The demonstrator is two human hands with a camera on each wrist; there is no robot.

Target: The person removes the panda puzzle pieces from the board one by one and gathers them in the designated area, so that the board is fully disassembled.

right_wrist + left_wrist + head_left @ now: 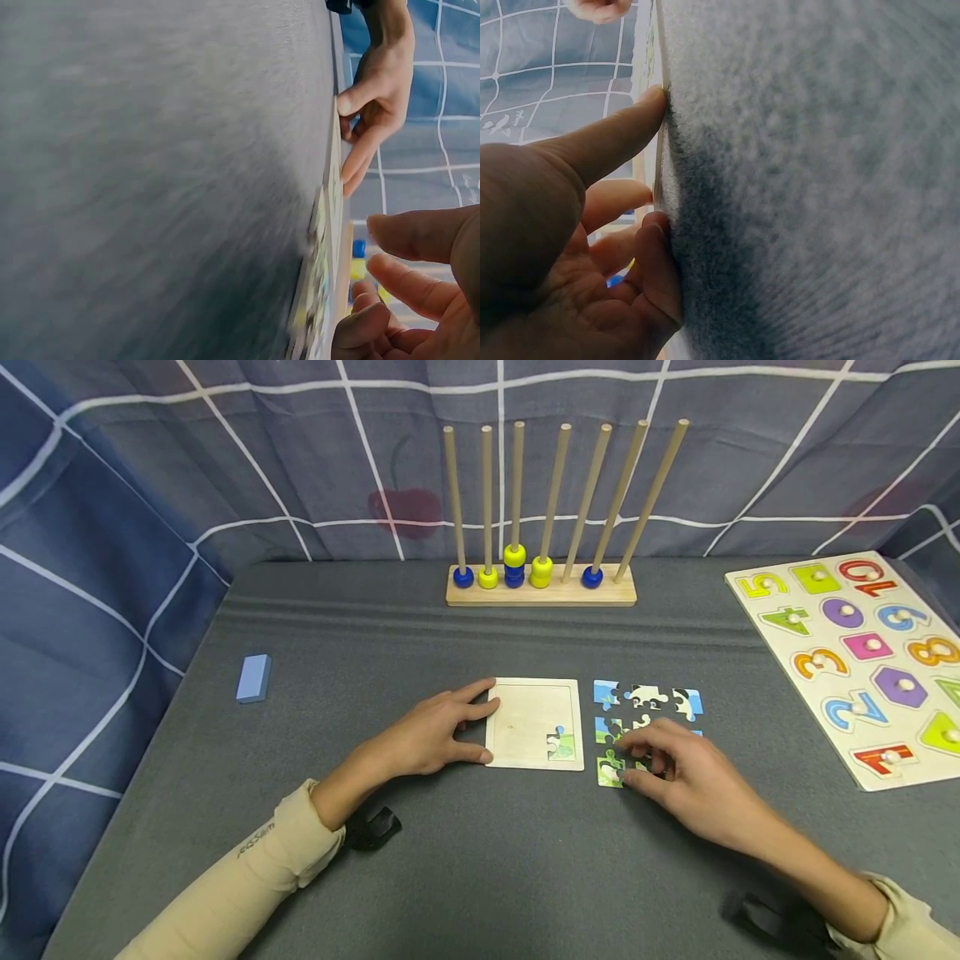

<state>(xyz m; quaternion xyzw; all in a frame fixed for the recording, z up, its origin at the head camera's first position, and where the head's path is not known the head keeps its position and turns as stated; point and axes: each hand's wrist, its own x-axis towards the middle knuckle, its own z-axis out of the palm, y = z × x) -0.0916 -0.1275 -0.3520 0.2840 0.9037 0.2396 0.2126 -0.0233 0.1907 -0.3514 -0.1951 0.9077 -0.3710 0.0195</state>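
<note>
A square wooden puzzle tray (pixel 517 714) lies flat on the grey table. One jigsaw piece (pixel 564 747), mostly green, sits in its lower right corner. My left hand (pixel 427 739) touches the tray's left edge, thumb and fingers spread; the left wrist view shows the thumb (pixel 622 135) against that edge. To the right of the tray, several loose jigsaw pieces (pixel 647 696) lie in rows. Over the lower rows hovers my right hand (pixel 693 781), hiding some of them. In the right wrist view its thumb (pixel 420 232) and index finger stand apart, with nothing between them.
Behind the tray stands a wooden peg rack (pixel 540 597) with blue and yellow beads. A number and shape board (pixel 810 627) lies at the right. On the left is a small blue block (pixel 254 678). A checked curtain (pixel 300 452) hangs behind the table.
</note>
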